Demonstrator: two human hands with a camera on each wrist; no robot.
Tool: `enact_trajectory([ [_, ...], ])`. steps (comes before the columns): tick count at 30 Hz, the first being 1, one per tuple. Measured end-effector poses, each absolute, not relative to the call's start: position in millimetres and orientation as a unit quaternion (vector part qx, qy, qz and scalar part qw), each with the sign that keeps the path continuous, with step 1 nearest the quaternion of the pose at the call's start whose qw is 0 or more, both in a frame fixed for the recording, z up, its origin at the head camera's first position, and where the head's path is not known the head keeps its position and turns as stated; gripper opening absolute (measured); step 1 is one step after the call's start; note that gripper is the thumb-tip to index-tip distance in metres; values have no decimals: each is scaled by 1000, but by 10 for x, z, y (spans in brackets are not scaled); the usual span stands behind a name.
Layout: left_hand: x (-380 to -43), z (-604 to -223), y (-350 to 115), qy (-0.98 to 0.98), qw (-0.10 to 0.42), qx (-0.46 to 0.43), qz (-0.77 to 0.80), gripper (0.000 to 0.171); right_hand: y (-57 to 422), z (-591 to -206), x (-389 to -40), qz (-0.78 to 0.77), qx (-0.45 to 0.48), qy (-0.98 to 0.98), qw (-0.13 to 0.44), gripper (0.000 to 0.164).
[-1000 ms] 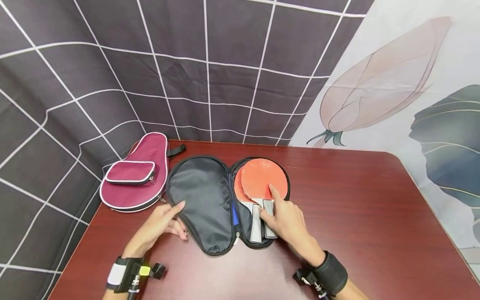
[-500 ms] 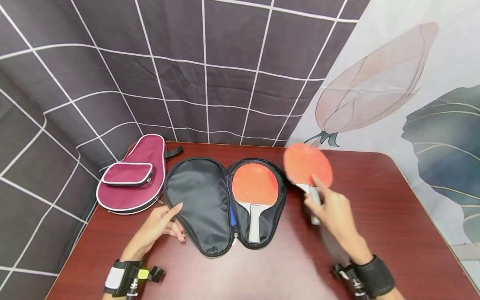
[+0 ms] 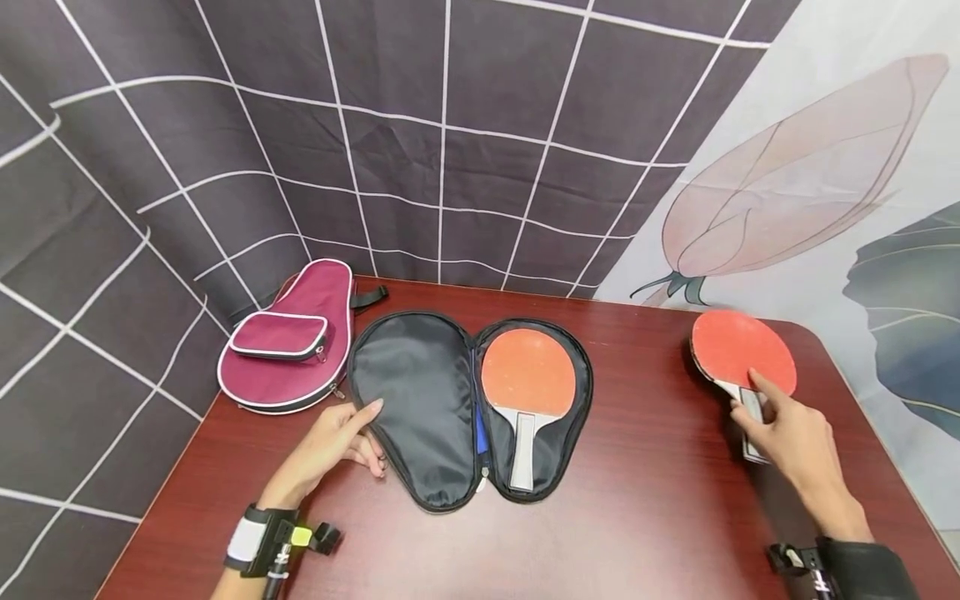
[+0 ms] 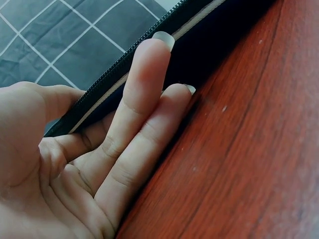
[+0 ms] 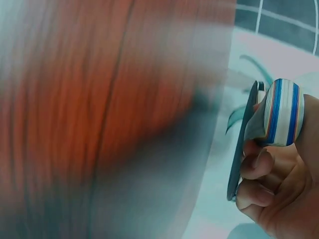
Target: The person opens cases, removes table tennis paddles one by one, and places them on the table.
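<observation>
A: ok so what's actually being held here?

B: both hands are occupied. By the right hand (image 3: 797, 440), a red round-faced table tennis paddle (image 3: 738, 346) is grasped by its pale handle, with the index finger laid against the red face. In the right wrist view the end of the handle can be seen striped in blue and white. That paddle is held well apart from the left hand.

A: and the left hand (image 3: 330, 442)?

B: the outer edge of a black, paddle-shaped fabric zip case (image 3: 412, 408) is pinched there, thumb on top, fingers underneath. The case is spread open between the two hands, and a strip of blue (image 3: 481, 429) is shown at its fold.

A: anything in it?

B: yeah, an orange paddle with a white handle (image 3: 528, 371) is laid in the half nearer the right hand, its handle pointed toward the person.

A: what else is around?

B: a maroon fabric paddle bag with white piping (image 3: 292, 383) is placed just beyond the left hand. Everything is set on a reddish-brown wood-look table (image 3: 660, 500), and a dark grey cloth with white grid lines (image 3: 397, 167) is hung beyond both hands.
</observation>
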State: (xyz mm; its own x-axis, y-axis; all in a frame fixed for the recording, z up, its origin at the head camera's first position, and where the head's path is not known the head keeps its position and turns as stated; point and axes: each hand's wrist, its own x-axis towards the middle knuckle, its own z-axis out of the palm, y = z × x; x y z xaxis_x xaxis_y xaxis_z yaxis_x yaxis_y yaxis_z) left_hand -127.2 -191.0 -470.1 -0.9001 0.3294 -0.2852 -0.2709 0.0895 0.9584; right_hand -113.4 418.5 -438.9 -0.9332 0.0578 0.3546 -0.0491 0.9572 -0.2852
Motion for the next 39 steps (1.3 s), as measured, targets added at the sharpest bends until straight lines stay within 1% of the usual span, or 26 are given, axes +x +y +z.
enact_trajectory([
  [7, -1258, -4688, -1916, 708, 217, 12, 672, 52, 4430, -4389, -1187, 133, 0, -979, 153, 62],
  [17, -1291, -4680, -1892, 705, 215, 26, 675, 55, 4849, -4475, -1201, 136, -19, -983, 121, 61],
  [23, -1283, -4689, -1887, 708, 215, 26, 672, 57, 5105, -4508, -1309, 124, -29, -984, 124, 61],
  [30, -1260, -4698, -1889, 709, 203, 25, 675, 54, 5260, -4497, -1424, 105, -21, -987, 117, 62],
  [34, -1257, -4687, -1887, 712, 199, 25, 673, 53, 5356, -4497, -1400, 106, -17, -990, 95, 65],
  [39, -1256, -4688, -1887, 710, 202, 24, 674, 53, 5467, -4536, -1346, 101, -7, -991, 83, 63],
])
